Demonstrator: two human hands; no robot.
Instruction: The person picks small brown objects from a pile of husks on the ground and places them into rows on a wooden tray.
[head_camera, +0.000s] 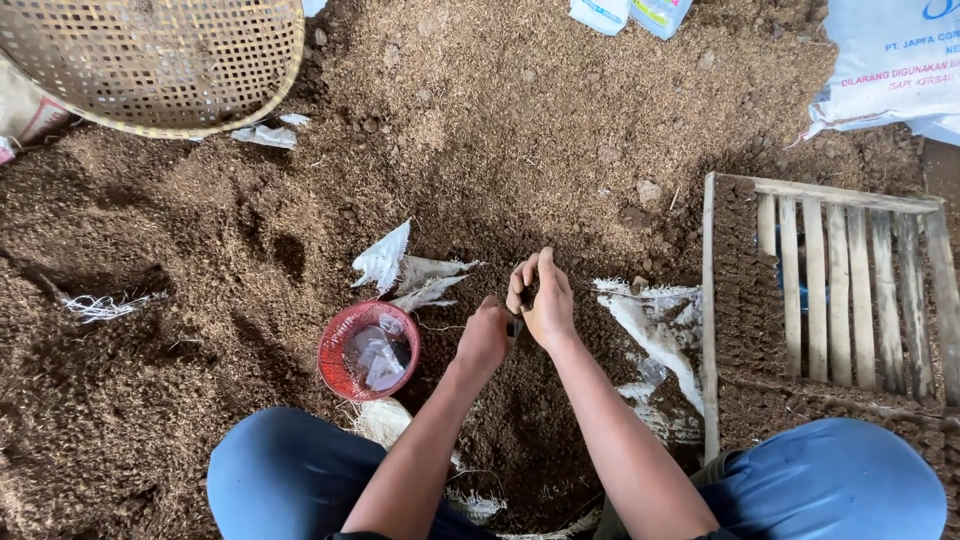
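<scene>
- A view from above shows a person crouching on a floor (200, 330) covered in loose brown, sawdust-like material, with both knees in blue trousers at the bottom of the frame.
- Both bare forearms reach forward and meet at the centre, just above the brown material.
- The left hand (486, 338) is curled closed into a loose fist, its knuckles pressed up against the other hand.
- The right hand (543, 295) has its fingers bent together, pinching a small dark object (526, 297) between the fingertips; what the object is cannot be made out.
- The dark object sits between the two hands, at the middle of the frame, held off the floor.
- Just left of the left hand stands a small red mesh basket (338, 340) holding crumpled clear plastic bags.
- Beyond the basket lie torn white scraps of woven sack (385, 258).
- More frayed white sacking (655, 325) lies just right of the right hand, partly buried.
- At the right stands a wooden slatted frame (850, 280), partly filled with packed brown material.
- A round woven bamboo tray (160, 60) rests in the upper left corner.
- A white printed sack (890, 60) lies in the upper right corner, and two small packets (630, 14) sit at the top edge.
</scene>
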